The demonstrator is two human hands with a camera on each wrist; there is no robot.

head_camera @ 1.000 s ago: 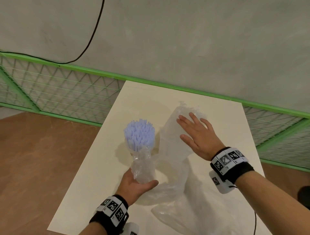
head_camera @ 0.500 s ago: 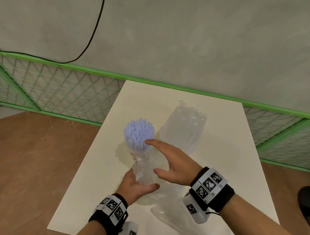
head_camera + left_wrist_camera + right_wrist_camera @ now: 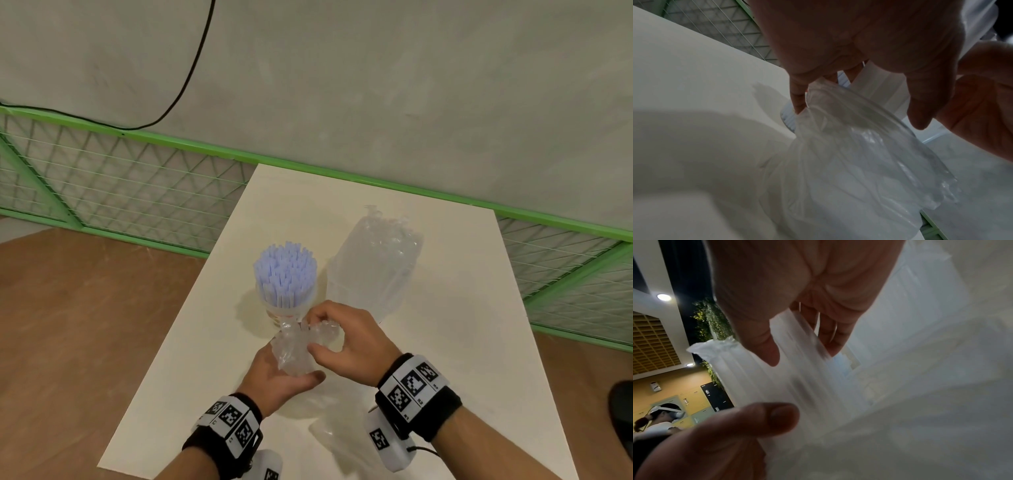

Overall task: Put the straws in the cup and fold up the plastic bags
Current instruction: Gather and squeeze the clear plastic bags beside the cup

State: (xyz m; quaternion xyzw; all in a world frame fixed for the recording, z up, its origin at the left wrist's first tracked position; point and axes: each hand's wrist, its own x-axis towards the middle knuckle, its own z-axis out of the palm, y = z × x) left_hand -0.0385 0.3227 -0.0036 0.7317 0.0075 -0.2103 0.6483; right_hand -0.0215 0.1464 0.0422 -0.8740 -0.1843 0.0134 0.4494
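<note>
On a white table (image 3: 219,342), straws (image 3: 285,274) stand in a cup (image 3: 279,313).
Left hand (image 3: 279,380) and right hand (image 3: 349,346) both grip a crumpled plastic bag (image 3: 296,349).

A clear, glossy plastic bag (image 3: 294,349), thin and crinkled, is gripped by both hands. A second bag (image 3: 373,267) of the same shiny film is laid on the desk (image 3: 445,308), whose top is smooth, matt and cream. The straws (image 3: 284,277) are seen as matt pale-blue plastic. The fence (image 3: 120,178) is green-painted metal mesh, the floor (image 3: 85,325) brown wood, the wall (image 3: 376,85) rough grey.
</note>
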